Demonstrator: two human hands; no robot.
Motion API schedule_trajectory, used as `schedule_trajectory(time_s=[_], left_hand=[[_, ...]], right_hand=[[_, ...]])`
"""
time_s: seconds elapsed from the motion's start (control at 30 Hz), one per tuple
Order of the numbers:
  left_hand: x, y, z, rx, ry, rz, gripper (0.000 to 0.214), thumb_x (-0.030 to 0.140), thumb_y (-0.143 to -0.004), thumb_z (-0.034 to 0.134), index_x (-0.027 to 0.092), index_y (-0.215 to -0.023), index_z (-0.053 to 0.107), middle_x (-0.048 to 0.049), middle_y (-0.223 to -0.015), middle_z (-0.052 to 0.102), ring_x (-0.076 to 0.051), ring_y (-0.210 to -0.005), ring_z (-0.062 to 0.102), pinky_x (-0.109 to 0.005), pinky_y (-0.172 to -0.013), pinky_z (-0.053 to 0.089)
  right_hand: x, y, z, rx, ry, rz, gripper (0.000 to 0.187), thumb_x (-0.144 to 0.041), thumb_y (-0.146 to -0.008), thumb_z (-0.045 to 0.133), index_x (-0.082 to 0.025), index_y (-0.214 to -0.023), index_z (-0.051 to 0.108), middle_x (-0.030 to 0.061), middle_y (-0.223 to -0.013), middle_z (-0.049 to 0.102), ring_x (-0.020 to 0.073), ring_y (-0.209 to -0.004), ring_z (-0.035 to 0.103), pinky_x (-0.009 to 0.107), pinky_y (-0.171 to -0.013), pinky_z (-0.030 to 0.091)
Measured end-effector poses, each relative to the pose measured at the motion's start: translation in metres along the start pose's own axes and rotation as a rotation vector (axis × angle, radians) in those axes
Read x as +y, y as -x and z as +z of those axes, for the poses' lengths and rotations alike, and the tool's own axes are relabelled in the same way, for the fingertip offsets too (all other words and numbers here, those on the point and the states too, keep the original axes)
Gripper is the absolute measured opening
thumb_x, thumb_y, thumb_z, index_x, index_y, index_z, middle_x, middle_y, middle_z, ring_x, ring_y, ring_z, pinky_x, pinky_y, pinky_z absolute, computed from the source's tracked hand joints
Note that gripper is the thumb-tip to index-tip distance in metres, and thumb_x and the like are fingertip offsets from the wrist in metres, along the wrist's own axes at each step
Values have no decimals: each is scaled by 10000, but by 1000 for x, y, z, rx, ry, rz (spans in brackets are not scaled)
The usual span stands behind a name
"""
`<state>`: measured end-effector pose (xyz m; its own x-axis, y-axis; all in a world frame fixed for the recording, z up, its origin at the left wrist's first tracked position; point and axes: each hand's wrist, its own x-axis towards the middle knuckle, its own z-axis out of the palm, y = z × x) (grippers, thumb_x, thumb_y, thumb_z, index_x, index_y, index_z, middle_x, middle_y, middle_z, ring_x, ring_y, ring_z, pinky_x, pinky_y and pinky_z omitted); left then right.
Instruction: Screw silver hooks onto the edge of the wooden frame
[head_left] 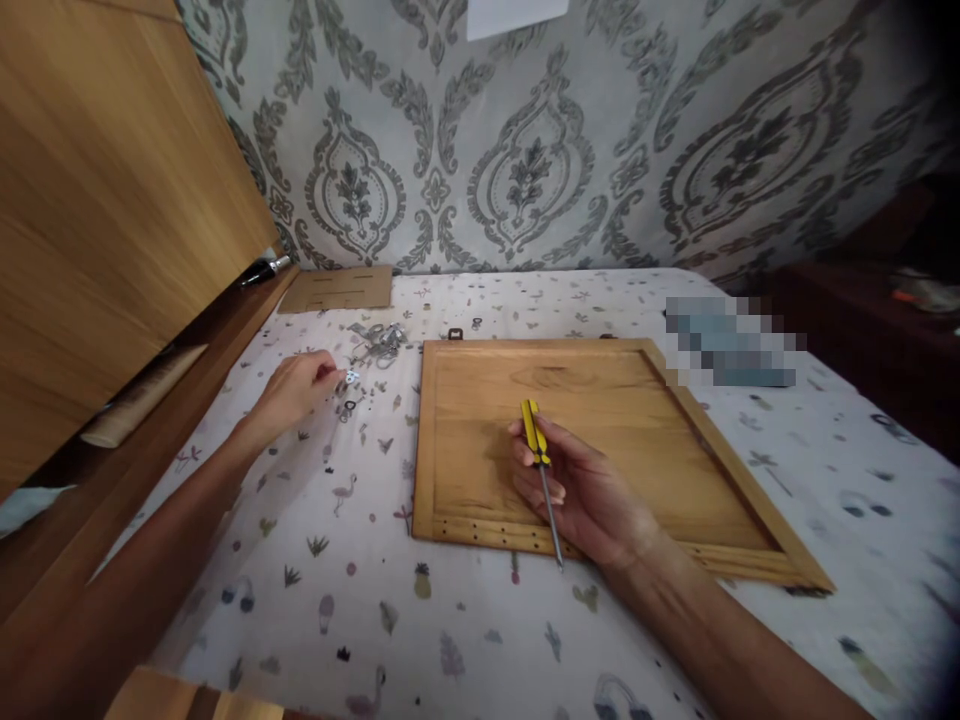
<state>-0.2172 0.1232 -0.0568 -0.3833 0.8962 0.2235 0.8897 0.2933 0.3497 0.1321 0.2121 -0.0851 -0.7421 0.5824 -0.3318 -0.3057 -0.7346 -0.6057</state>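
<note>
My right hand (581, 480) is closed around a screwdriver (534, 428) with a yellow and black handle. Its steel shaft slants down toward me, over the near edge of a wooden frame with a recessed panel (480, 440). A row of small dark holes runs along that near rail. At the left, the fingers of my left hand (300, 385) pinch a small shiny metal piece (352, 377), too small to name more exactly. Just beyond lies a loose heap of metal hardware (381, 342) on the patterned cloth (300, 610).
A brown cardboard piece (337, 288) lies near the patterned wall (435, 130). Wooden furniture (112, 200) rises close on my left, with a rolled brown sheet (142, 400) along its ledge. A blurred-out flat object (731, 342) rests right of the frame.
</note>
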Motion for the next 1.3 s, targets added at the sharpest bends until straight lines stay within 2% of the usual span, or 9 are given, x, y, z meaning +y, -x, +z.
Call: schedule_trajectory(time_s=[0.2,0.37,0.57,0.67,0.73,0.87,1.0,1.13,1.3], left_hand=[[0,25,10,-14,107,-50,201,408,-777,585,222,-708,617,5,-648,650,-177,-633,558,-285,-601,368],[12,37,4,-40,253,-44,278,478,-754,582,210,-685,609,-6,-635,645,-171,-632,568,-287,-628,421],[54,80,-9,-205,440,-81,294,506,-763,613,214,-726,620,15,-600,604,-133,-532,514,-244,-505,401],[82,109,-13,-318,621,-179,262,475,-739,678,225,-702,610,24,-571,586,-108,-466,443,-228,-430,339],[99,128,-12,-409,703,-237,267,475,-744,684,230,-677,604,29,-552,573,-100,-440,407,-226,-413,333],[121,155,2,-519,779,-266,280,492,-766,659,231,-676,612,20,-567,577,-114,-485,451,-229,-449,381],[126,163,17,-559,813,-311,294,504,-732,670,230,-668,583,18,-562,570,-119,-486,467,-228,-440,382],[125,161,21,-573,846,-328,275,497,-732,681,236,-682,608,8,-575,605,-132,-506,510,-230,-436,384],[128,157,22,-581,866,-314,241,463,-722,679,236,-659,628,18,-543,591,-123,-475,493,-228,-409,335]], right_hand=[[2,0,1,-19,21,-19,237,-366,-814,807,-152,-859,716,-41,-626,618,5,-376,380,124,-363,362],[2,-1,2,-30,44,-36,242,-370,-797,814,-153,-854,722,-42,-623,621,5,-373,370,120,-359,353],[3,0,7,-18,76,-68,223,-353,-834,769,-138,-826,711,-31,-589,633,13,-357,374,118,-343,327],[4,0,9,-9,80,-75,220,-352,-852,744,-145,-799,691,-34,-567,633,13,-348,361,120,-338,304],[4,0,10,0,94,-80,225,-354,-854,736,-146,-786,682,-33,-556,637,14,-343,357,126,-335,290],[4,3,15,-6,176,-105,249,-380,-843,739,-146,-791,669,-44,-537,614,15,-339,340,148,-331,238],[6,10,20,-49,375,-208,323,-465,-851,695,-152,-784,652,-76,-448,501,33,-318,298,198,-332,173],[12,16,23,-84,676,-312,324,-502,-862,680,-198,-808,583,-74,-514,513,63,-381,373,221,-386,224],[23,17,21,-113,1158,-454,190,-293,-846,670,-206,-778,515,-72,-636,441,87,-571,359,239,-550,284]])
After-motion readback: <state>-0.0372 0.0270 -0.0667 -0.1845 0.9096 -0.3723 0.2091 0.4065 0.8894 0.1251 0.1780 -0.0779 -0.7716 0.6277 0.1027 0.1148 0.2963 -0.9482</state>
